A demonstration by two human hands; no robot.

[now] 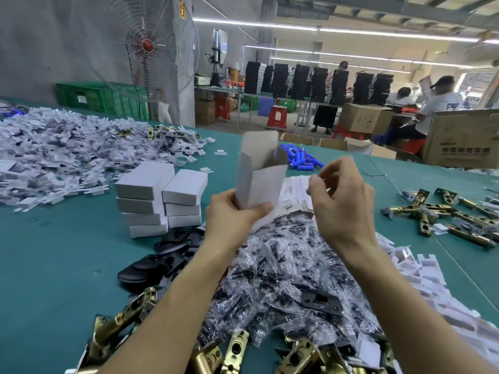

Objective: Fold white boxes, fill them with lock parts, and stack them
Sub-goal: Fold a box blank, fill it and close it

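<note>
My left hand (235, 215) grips the lower end of an upright white box (259, 179); its top is open, with one flap standing up at the back. My right hand (341, 201) hovers just right of the box with fingers curled and thumb against forefinger. Blur hides whether anything is pinched there. Beneath that hand lies a row of flat white box blanks (294, 190). Two stacks of closed white boxes (159, 201) stand to the left. A heap of clear bags with black lock parts (283, 268) spreads below both hands.
Brass latches lie at the near edge (127, 317) and at the right (445, 214). Black plates (167, 255) sit beside the box stacks. A big pile of white pieces (67, 157) covers the far left, blue cylinders (302, 157) lie behind. The green table (54, 265) carries it all.
</note>
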